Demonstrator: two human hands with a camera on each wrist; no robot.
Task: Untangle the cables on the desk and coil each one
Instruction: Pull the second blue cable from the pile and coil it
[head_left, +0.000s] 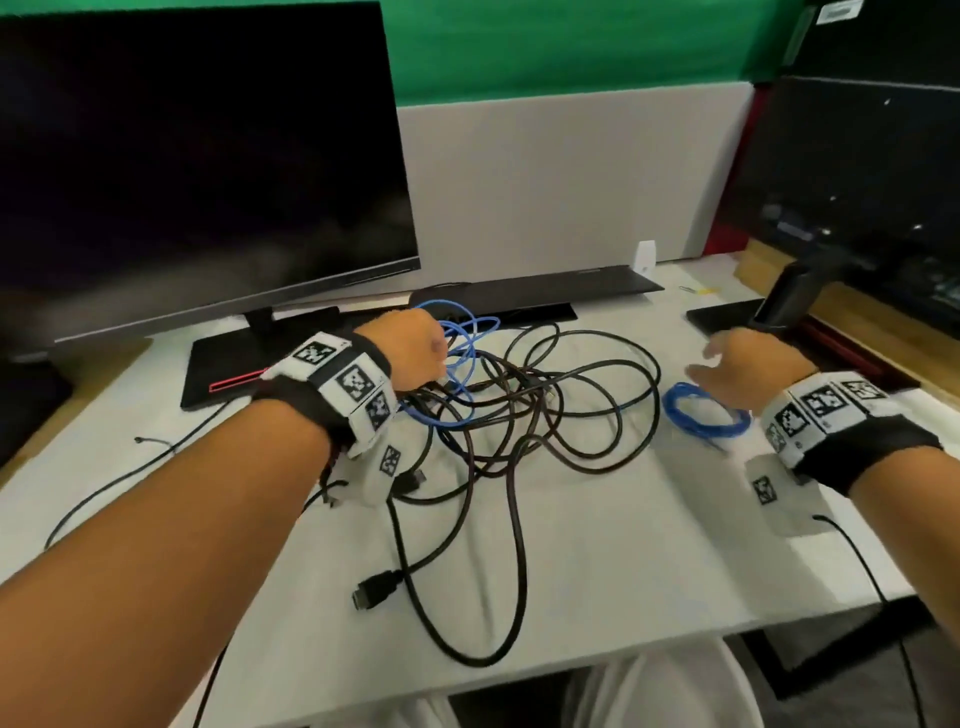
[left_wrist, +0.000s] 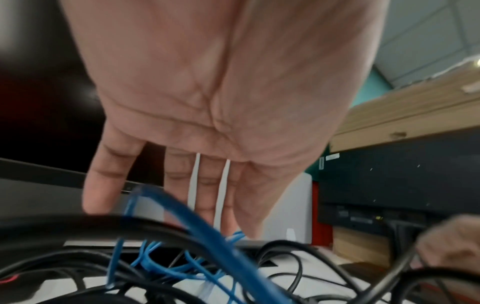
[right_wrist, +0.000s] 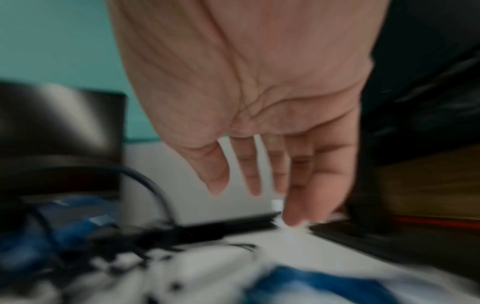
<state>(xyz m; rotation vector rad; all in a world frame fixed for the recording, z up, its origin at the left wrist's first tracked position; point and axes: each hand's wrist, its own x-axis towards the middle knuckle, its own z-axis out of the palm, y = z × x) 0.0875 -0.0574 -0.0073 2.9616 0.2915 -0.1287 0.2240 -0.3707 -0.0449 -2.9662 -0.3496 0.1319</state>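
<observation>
Cables lie heaped on the white tabletop (head_left: 597, 545): a tangle of black cables (head_left: 524, 410) sprawls at the middle, with a loose blue cable (head_left: 467, 343) threaded through its 11 o'clock side. A black plug (head_left: 375, 592) on one end lies flat at 7 o'clock of the tangle. At 3 o'clock of the tangle, apart from it, a second blue cable already sits wound as a small blue coil (head_left: 704, 413). The left hand (head_left: 402, 353) hovers over the 10 o'clock edge of the tangle; the left wrist view shows its grip spread, fingers (left_wrist: 179, 181) straight and slightly parted, holding nothing, with the blue cable and a black strand just below the fingertips, though contact cannot be told. The right hand (head_left: 748, 366) hangs just above the 1 o'clock side of the blue coil; the right wrist view, though blurred, shows its fingers (right_wrist: 249, 164) extended and parted, the grip spread and empty. A dark monitor (head_left: 197, 156) stands at 10 o'clock of the tabletop on a black base (head_left: 223, 364), and a closed black laptop (head_left: 545, 291) lies at 12 o'clock behind the tangle. A grey partition (head_left: 571, 171) rises behind it.
</observation>
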